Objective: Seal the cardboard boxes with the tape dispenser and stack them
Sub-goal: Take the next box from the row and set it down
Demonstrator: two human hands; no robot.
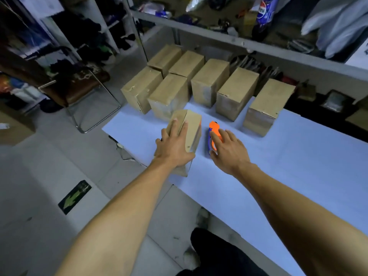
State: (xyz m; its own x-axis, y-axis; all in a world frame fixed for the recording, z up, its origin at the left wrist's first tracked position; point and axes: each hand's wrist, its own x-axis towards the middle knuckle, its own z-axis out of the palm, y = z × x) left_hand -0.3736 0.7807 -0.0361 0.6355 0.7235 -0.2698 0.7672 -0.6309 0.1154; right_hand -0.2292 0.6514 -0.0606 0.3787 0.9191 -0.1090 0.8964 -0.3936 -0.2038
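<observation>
Biggest risk as I'm judging it: the cardboard box (187,134) under the left hand (172,148) is sitting right at the near edge of the surface (298,166), w/ its near corner seeming to be overhanging the floor at 6 o'clock. If the palm is pushing unevenly while tape is getting pulled across, the box could be tipping or sliding off. Top flaps are meeting in a seam running toward 12 o'clock; if the hand is easing off, they're probably springing apart and the tape is going on crooked. Second risk: the tape dispenser (214,134) is lying just beside the box at its 3 o'clock, so a rushed grab could be knocking it into the box or catching the cutting blade, which I can't make out here.

Left hand is lying spread and flat on the box top, fingers straight, pressing the flaps down, thumb hanging over the left side. Right hand (229,151) is reaching over the orange-and-blue dispenser w/ fingers relaxed and only slightly bent, fingertips touching its handle, not yet wrapping it.

Seven more boxes (237,94) are standing in rows at 12 o'clock, apart from the hands, none stacked
</observation>
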